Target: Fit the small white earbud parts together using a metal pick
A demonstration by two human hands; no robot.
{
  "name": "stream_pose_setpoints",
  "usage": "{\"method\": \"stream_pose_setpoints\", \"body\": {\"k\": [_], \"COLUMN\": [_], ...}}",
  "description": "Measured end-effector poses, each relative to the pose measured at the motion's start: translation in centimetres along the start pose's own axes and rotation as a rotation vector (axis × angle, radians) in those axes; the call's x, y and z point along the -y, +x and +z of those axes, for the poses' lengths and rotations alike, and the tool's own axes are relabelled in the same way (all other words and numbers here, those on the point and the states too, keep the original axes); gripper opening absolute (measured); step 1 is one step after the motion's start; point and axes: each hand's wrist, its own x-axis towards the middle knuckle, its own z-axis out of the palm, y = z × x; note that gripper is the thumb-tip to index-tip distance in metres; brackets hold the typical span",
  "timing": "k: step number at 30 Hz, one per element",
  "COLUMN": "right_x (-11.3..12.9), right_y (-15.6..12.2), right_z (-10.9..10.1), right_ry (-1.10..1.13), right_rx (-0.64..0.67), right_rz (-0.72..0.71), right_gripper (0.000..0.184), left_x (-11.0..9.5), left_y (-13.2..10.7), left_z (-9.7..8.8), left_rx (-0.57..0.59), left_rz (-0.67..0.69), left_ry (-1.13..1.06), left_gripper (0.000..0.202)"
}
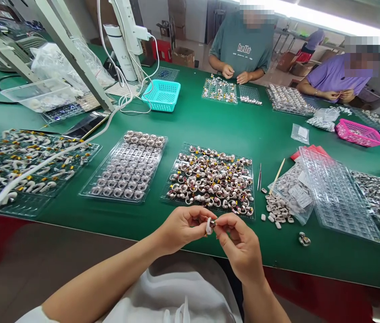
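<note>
My left hand (183, 226) and my right hand (239, 244) meet over the near edge of the green table (217, 125). Both pinch one small white earpiece part (209, 225) with a bit of metal at its tip. Just beyond my fingers lies a clear tray (212, 179) heaped with similar small white and copper parts. A second clear tray (127, 167) to its left holds neat rows of small grey parts.
A tray of white hooked parts (25, 163) lies far left. Tweezers (260, 176), a wooden stick (276, 176), loose parts (277, 211) and stacked clear trays (338, 197) sit right. A teal basket (161, 95) and pink basket (360, 133) stand further back. Two people work across the table.
</note>
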Motion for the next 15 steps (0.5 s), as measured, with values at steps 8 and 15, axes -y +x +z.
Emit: {"method": "stream_pose_setpoints", "body": {"k": [8, 15], "right_x": [0.34, 0.46], "right_y": [0.18, 0.35], "right_z": [0.54, 0.03], "right_ry": [-0.204, -0.27], "right_rx": [-0.027, 0.065], "right_rz": [-0.25, -0.282], "right_gripper": [0.024, 0.029], "left_x": [-0.31, -0.53], "left_y": [0.01, -0.08], "left_z": [0.26, 0.15], "left_rx": [0.036, 0.076], "left_rz": [-0.002, -0.052], "left_ry": [-0.071, -0.084], "left_gripper": [0.027, 0.035]}}
